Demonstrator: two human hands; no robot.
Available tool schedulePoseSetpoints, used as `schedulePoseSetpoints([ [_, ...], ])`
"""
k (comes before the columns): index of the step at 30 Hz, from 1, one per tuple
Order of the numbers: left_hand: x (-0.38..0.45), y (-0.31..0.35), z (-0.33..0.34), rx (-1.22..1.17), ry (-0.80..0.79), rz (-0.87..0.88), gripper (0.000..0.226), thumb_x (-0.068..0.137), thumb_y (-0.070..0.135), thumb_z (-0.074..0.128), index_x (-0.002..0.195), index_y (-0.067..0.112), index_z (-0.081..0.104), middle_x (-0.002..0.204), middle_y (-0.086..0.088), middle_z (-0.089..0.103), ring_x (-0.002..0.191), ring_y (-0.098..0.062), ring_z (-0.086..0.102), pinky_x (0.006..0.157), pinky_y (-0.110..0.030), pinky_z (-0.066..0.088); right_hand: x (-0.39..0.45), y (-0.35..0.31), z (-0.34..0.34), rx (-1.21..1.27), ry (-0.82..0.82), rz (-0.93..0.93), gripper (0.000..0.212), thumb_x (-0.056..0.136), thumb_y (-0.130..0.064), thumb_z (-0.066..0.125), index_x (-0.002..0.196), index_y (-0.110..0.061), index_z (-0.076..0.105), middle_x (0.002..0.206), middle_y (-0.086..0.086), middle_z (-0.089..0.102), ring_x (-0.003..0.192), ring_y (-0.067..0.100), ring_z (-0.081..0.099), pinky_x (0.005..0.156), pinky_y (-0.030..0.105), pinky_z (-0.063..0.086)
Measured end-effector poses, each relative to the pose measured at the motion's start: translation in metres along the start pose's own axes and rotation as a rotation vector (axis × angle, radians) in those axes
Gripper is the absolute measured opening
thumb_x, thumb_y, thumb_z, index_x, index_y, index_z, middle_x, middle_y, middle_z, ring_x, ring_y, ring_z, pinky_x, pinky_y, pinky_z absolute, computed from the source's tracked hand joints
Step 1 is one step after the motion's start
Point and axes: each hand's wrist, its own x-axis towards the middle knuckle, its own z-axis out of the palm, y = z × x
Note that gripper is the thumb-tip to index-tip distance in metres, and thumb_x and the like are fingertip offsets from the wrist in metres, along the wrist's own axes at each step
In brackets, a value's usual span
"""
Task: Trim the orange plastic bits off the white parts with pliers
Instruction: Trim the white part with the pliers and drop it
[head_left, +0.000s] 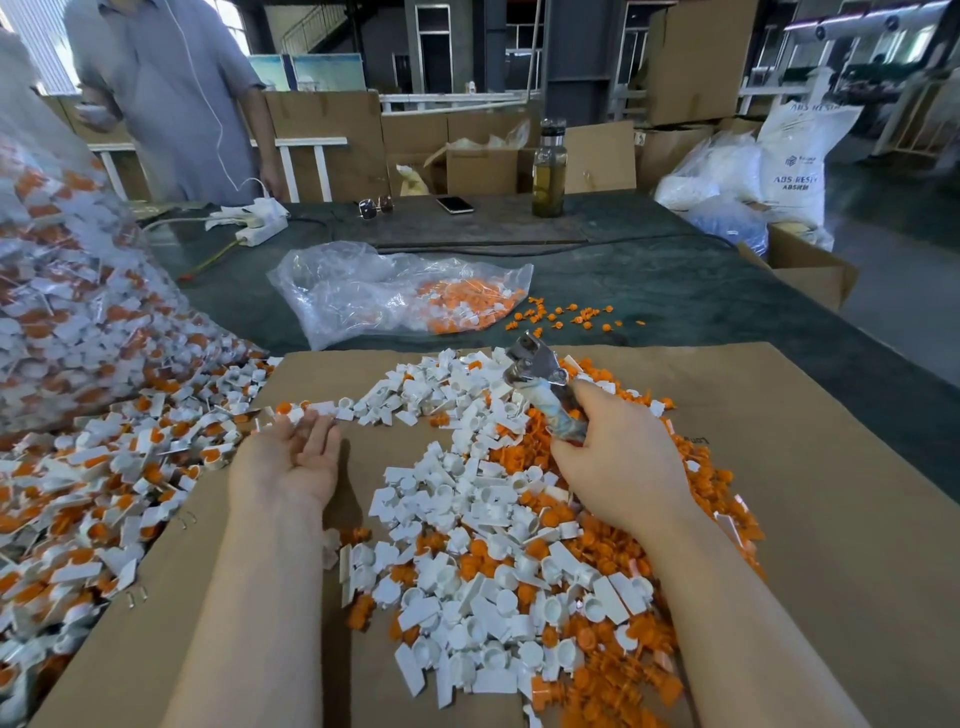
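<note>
The pliers are held in the right hand, right of centre in the frame, with the fingers curled round the handles and the metal head pointing up and away; whether the jaws are parted cannot be told. The left hand, left of centre, lies palm up with relaxed, spread fingers and holds nothing, its fingertips just beside loose white parts on the cardboard. Untrimmed parts, white with orange still attached, lie heaped at the left edge of the frame and in a clear bag at upper left; cut orange bits are piled under and right of the right forearm. The step in hand is judged to be the fetching of the next untrimmed part. One part is best picked from the left heap and pinched by its white body, so that the orange bit stands clear of the fingers. The cut is best made flush at the joint, over the orange pile, so that offcuts fall clear of the trimmed parts. On the white sack at upper right, "ABS RESIN" is read; the smaller print is illegible. Faint print on the cardboard near the right wrist cannot be made out.
</note>
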Motion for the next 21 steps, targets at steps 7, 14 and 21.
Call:
schedulePoseSetpoints([
  [7,0.002,0.010,-0.009,-0.054,-0.010,0.167,0.048,0.102,0.014,0.048,0.150,0.012,0.041,0.160,0.002,0.031,0.147,-0.010,0.027,0.124,-0.037,0.018,0.002,0.002,0.003,-0.048,0.012,0.039,0.007,0.085,-0.026,0.056,0.087,-0.028,0.049,0.065,-0.012,0.053,0.057,0.009,0.052,0.041,0.023,0.039],
  [14,0.003,0.010,-0.010,-0.055,-0.048,0.300,0.048,0.100,0.022,0.057,0.146,0.019,0.045,0.152,0.005,0.046,0.145,-0.010,0.034,0.116,-0.027,0.028,0.004,0.005,0.004,-0.095,0.044,0.103,0.015,0.083,-0.028,0.057,0.079,-0.030,0.042,0.063,-0.013,0.048,0.056,0.007,0.048,0.042,0.023,0.034],
  [21,0.002,0.006,-0.009,-0.094,-0.109,0.296,0.058,0.100,0.025,0.056,0.153,0.017,0.034,0.144,0.003,0.054,0.134,-0.011,0.049,0.113,-0.028,0.034,0.002,0.004,0.006,-0.169,-0.008,0.115,0.014,0.085,-0.034,0.057,0.088,-0.031,0.044,0.066,-0.015,0.045,0.056,0.002,0.043,0.042,0.021,0.028],
])
